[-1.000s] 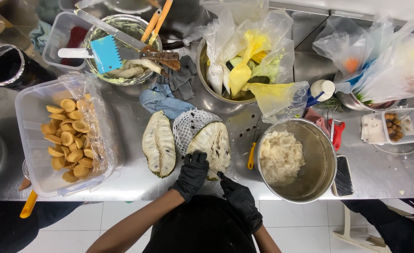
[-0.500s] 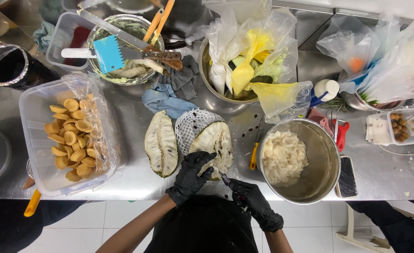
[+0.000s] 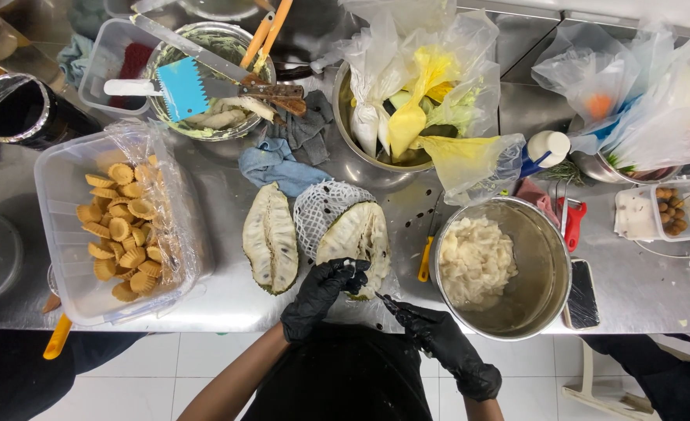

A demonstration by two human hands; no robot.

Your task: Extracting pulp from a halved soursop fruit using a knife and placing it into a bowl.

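The metal pot [image 3: 516,273] holds white fruit pulp. Just left of it, the netted fruit half [image 3: 352,234] lies near the surface [image 3: 641,296] front edge. Left hand [image 3: 321,296] has its grip clamped on it; right hand [image 3: 438,347] grip pinches a small dark tool. Left of the fruit, a plastic tub [image 3: 64,234] holds pastry shells.

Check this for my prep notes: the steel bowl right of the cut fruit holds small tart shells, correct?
Not quite. In the head view the steel bowl right of the cut fruit holds pale fruit pulp; the tart shells sit in the clear plastic tub on the left.
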